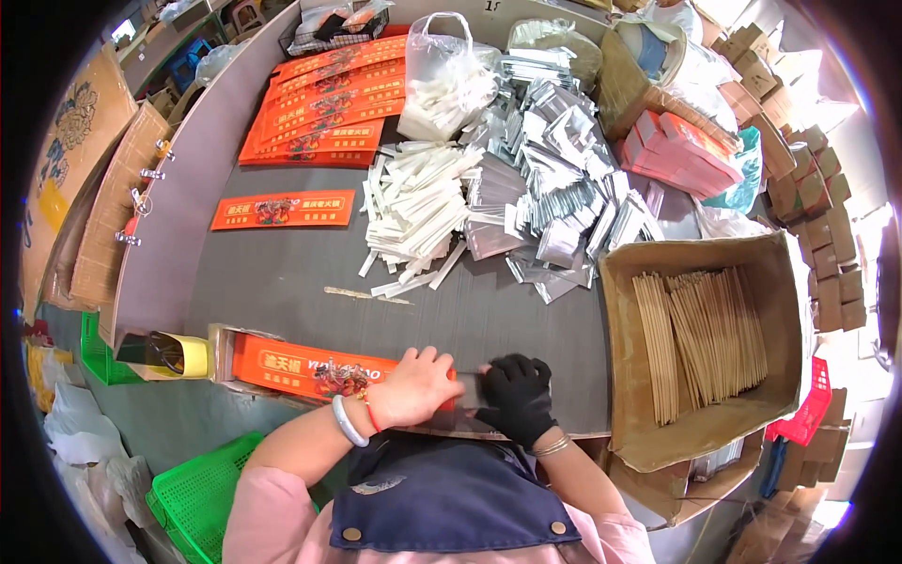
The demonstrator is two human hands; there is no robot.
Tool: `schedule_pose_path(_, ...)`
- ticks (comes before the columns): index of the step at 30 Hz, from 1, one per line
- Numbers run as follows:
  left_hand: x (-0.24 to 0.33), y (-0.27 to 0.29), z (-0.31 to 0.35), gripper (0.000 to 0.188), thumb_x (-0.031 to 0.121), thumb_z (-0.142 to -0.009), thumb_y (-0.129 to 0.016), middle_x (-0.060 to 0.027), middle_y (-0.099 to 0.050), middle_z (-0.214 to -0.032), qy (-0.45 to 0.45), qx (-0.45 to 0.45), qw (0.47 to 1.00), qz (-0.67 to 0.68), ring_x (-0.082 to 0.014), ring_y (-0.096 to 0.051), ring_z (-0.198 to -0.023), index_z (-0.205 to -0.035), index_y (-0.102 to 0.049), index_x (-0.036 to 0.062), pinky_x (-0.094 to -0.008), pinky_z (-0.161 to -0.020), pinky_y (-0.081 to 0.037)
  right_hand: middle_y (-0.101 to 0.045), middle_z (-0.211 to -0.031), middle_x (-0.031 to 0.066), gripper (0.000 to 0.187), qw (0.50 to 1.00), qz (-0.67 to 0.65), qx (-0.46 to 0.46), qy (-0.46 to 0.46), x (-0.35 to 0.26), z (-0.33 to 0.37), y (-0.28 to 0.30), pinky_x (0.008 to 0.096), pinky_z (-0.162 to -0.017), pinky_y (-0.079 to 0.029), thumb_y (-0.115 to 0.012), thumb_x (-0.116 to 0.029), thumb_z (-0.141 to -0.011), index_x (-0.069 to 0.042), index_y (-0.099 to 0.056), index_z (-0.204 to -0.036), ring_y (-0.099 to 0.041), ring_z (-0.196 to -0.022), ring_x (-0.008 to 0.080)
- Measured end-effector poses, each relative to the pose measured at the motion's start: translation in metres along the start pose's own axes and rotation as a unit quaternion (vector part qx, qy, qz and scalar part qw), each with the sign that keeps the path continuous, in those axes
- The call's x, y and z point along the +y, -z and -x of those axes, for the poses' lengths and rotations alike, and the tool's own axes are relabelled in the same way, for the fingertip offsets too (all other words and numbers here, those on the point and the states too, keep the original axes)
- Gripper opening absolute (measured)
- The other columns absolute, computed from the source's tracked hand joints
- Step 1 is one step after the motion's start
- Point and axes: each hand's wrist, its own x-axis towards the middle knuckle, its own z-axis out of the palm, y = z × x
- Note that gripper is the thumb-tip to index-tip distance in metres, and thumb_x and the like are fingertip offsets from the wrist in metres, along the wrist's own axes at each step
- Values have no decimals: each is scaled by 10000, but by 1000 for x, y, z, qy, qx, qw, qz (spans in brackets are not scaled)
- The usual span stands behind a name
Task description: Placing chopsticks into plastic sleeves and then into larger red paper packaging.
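My left hand [420, 386], bare, curls over the right end of a long orange printed sleeve [301, 368]. Orange shows on both sides of its fingers. The sleeve lies at the table's front edge, its left end in a cardboard holder [224, 355]. Close by on the right, my right hand [517, 395] wears a black glove with bare fingertips. Its fingers are bent together low over the table; what they pinch, if anything, is hidden. Another orange sleeve [282, 210] lies flat farther back on the left.
Behind lie stacked orange sleeves [324, 94], slim white packets [413, 202] and silvery flat packets [554, 160]. A clear bag [442, 85] holds more white packets. On the right, a cardboard box [700, 442] contains wooden chopsticks [719, 338]. Green basket [202, 498] stands lower left.
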Motion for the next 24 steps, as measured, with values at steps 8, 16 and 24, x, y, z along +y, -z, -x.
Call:
schedule_pose_path(8,-87,81,8,313,11,-606,-705,-177,-515,-1226,106,273,934,-206,-369,-503,-1093,-909,-645,59,-470,-921,-440,-613,-944,87,591,991,-15,48,-126,39,18,33,438,-790,-434,-841,-372,-602,-96,-607,-1069,-593,-893,314)
schedule_pose_path(16,-6,-51,45,972,502,-616,-847,-227,-347,-1455,334,199,915,103,-441,-251,-1373,-1360,-472,2,-614,-1128,-154,-621,-1013,79,606,996,39,-19,-73,18,22,36,439,-921,-359,-841,-355,-593,-105,-605,-1093,-581,-969,277)
schedule_pose_path(24,-5,-46,42,996,485,-653,-837,-239,-274,-1525,329,165,918,145,-450,-189,-1420,-1402,-419,-21,-614,-1145,-99,-599,-1093,113,651,986,-85,-140,-29,-2,5,-28,496,-955,-333,-769,-476,-683,-81,-586,-1166,-545,-1069,303)
